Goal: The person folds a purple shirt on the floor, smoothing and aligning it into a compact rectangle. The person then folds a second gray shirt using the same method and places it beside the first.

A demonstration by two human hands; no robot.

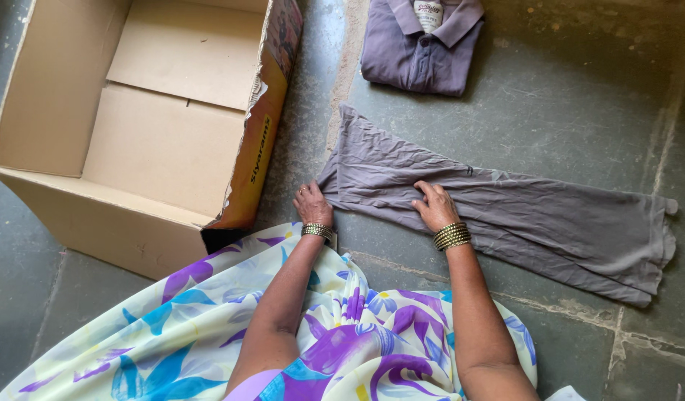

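1 shirt lies folded on the floor; box empty. My left hand and right hand press flat on the trousers, unfolded.

A home, it seems: a bare stone floor with a folded shirt and an open cardboard box.

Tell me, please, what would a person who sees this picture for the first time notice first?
Most striking are the two hands pressing on grey trousers laid flat across the stone floor: the left hand at their waist end, the right hand near the middle. At upper left stands a large open cardboard box, and a folded purple-grey shirt lies at the top.
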